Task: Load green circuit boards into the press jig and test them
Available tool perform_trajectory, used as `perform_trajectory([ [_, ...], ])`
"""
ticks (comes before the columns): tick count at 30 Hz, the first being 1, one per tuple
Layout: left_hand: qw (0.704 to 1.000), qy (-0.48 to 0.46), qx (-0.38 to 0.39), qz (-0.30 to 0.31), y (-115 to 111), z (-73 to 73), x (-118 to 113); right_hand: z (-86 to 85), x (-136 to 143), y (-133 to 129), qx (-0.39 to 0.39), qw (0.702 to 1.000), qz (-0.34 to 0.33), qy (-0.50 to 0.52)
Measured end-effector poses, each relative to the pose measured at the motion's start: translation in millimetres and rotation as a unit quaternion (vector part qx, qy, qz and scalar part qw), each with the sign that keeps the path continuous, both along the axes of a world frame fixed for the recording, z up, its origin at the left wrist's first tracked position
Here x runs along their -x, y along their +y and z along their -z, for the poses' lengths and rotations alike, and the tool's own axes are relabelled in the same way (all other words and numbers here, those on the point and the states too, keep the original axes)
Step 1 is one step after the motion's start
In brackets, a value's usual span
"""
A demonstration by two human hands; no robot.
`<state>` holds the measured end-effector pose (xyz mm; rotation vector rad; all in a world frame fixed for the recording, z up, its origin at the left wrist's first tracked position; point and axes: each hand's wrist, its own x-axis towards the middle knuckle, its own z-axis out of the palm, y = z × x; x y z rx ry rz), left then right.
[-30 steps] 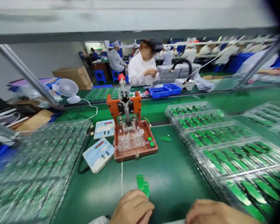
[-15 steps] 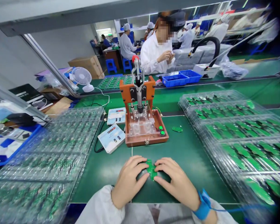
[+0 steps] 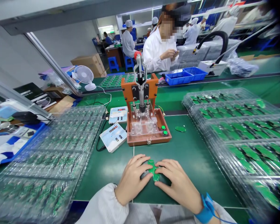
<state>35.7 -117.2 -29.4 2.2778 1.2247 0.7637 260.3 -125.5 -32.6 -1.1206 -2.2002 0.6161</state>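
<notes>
A small green circuit board [image 3: 154, 170] is held low over the green bench top, between both hands. My left hand [image 3: 134, 175] grips its left edge with fingertips and thumb. From the right, the curled fingers and thumb of my right hand [image 3: 177, 180] are on its other edge; a blue wrist strap circles that wrist. Beyond the hands stands a test fixture [image 3: 142, 109] with an orange frame, a red-tipped toggle clamp and a brown wooden base with two green buttons. Another green circuit board [image 3: 180, 128] lies to the right of the fixture.
Clear plastic trays of circuit boards flank the bench: one tray stack [image 3: 60, 149] on the left, another tray stack [image 3: 224, 124] on the right. Two counter boxes [image 3: 113, 137] sit left of the fixture. Behind are a white fan [image 3: 84, 74], blue bins [image 3: 179, 77] and a co-worker [image 3: 158, 46].
The whole view has shifted slightly, so the bench things appear a little farther right. Both hands stay at the circuit board, with only small finger movement.
</notes>
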Motion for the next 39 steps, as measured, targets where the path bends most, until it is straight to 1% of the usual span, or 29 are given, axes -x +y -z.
perform_trajectory([
  [2, 1.000, -0.005, 0.000, 0.000, -1.3, 1.0, -0.9, 1.4, -0.2, -0.5, 0.003, 1.000, -0.004, -0.001],
  [4, 1.000, -0.018, -0.007, -0.002, -2.9, -1.3, -1.4, 0.7, -1.1, -1.9, 0.010, 1.000, -0.010, 0.001],
  [6, 0.999, -0.036, -0.021, -0.007, -2.4, -9.2, 0.1, -4.2, -3.5, -2.4, 0.020, 1.000, -0.016, 0.011],
  [8, 0.998, -0.053, -0.042, -0.013, 4.1, -23.2, 4.9, -14.6, -7.5, 1.3, 0.023, 0.999, -0.021, 0.028],
  [9, 0.996, -0.062, -0.058, -0.016, 10.8, -31.7, 8.6, -21.8, -9.9, 6.1, 0.018, 0.999, -0.021, 0.036],
  [11, 0.992, -0.077, -0.097, -0.026, 31.9, -48.7, 17.3, -38.1, -13.7, 23.5, -0.008, 0.999, -0.016, 0.051],
  [13, 0.988, -0.082, -0.124, -0.047, 60.3, -61.5, 25.5, -53.8, -14.6, 51.3, -0.045, 0.997, -0.005, 0.065],
  [15, 0.985, -0.075, -0.137, -0.066, 89.4, -67.8, 30.7, -65.2, -11.6, 85.2, -0.077, 0.994, 0.005, 0.073],
  [17, 0.986, -0.060, -0.141, -0.071, 112.0, -68.4, 31.9, -70.6, -5.9, 118.2, -0.091, 0.993, 0.002, 0.072],
  [18, 0.986, -0.051, -0.142, -0.069, 119.7, -67.4, 31.3, -71.2, -2.6, 132.3, -0.093, 0.993, -0.005, 0.069],
  [20, 0.987, -0.038, -0.142, -0.065, 127.6, -64.1, 29.1, -68.9, 3.1, 153.4, -0.092, 0.994, -0.022, 0.063],
  [22, 0.986, -0.033, -0.146, -0.067, 128.6, -61.4, 27.2, -63.8, 6.7, 164.6, -0.091, 0.994, -0.035, 0.057],
  [27, 0.987, -0.022, -0.147, -0.065, 124.9, -59.8, 26.8, -53.8, 5.9, 168.1, -0.089, 0.994, -0.041, 0.048],
  [34, 0.988, -0.038, -0.143, -0.055, 124.5, -51.0, 26.1, -58.2, 5.3, 160.1, -0.092, 0.993, -0.050, 0.046],
  [37, 0.982, -0.054, -0.163, -0.083, 117.4, -48.9, 22.7, -59.5, 4.8, 156.1, -0.105, 0.992, -0.036, 0.068],
  [39, 0.970, -0.085, -0.202, -0.107, 108.6, -49.2, 16.9, -63.2, 2.6, 156.7, -0.123, 0.987, 0.000, 0.100],
])
